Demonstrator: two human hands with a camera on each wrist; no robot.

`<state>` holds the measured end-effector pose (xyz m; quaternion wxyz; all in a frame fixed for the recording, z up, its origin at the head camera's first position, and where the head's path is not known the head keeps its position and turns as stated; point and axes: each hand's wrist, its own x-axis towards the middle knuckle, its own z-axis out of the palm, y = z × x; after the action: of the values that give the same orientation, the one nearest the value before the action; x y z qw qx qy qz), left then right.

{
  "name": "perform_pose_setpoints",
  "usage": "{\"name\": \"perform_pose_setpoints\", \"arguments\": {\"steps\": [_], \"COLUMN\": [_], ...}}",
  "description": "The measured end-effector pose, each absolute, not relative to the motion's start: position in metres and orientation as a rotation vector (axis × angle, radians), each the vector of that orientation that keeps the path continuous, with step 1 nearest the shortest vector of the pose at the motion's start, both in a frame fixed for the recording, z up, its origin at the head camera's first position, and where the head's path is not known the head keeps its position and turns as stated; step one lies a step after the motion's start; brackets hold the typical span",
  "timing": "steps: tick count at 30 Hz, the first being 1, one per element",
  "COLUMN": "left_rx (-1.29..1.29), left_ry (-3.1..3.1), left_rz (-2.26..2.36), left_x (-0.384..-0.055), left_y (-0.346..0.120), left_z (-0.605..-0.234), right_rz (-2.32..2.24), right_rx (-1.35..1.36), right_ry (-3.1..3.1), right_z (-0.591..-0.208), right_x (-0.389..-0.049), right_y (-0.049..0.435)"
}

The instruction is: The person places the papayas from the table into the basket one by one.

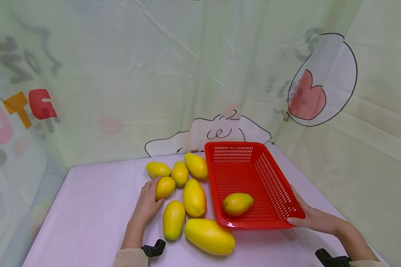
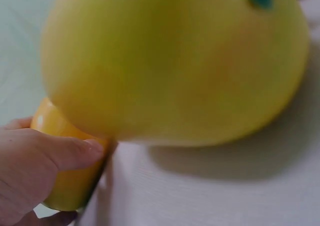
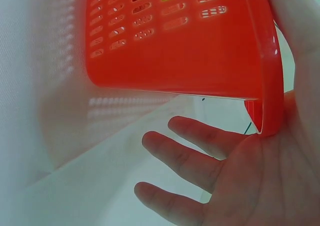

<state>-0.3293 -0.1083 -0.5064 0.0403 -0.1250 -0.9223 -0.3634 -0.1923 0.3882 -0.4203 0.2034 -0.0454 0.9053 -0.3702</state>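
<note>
On the left, my left hand (image 1: 148,204) grips a yellow mango (image 1: 165,187) at the edge of the group, thumb on its near side. The left wrist view shows that thumb against the mango (image 2: 75,178), and a larger yellow fruit with a green stem end (image 2: 175,65) fills the foreground. My right hand (image 1: 309,217) holds the near right corner of a red plastic basket (image 1: 254,224), its rim between thumb and palm. Three spread fingers (image 3: 182,158) reach out beside the basket wall in the right wrist view. One mango (image 1: 238,204) lies inside the basket.
Several more yellow fruits lie left of the basket, among them an upright-pointing one (image 1: 194,198) and another (image 1: 173,220). A long one (image 1: 209,236) lies at the basket's near left corner. Printed curtains (image 1: 173,81) border the pale tabletop (image 1: 93,207).
</note>
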Motion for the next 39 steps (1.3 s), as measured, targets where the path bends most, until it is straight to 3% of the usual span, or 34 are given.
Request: {"name": "perform_pose_setpoints", "arguments": {"steps": [15, 39], "left_rx": [-0.399, -0.293], "left_ry": [-2.652, -2.456], "left_rz": [-1.125, -1.604], "left_x": [-0.338, -0.345], "left_y": [-0.108, -0.112], "left_z": [-0.528, -0.529], "right_rz": [-1.038, -1.041], "right_rx": [-0.126, -0.133], "right_ry": [2.545, 2.569], "right_z": [-0.422, -0.423], "right_x": [-0.193, -0.193], "right_y": [0.389, 0.390]}}
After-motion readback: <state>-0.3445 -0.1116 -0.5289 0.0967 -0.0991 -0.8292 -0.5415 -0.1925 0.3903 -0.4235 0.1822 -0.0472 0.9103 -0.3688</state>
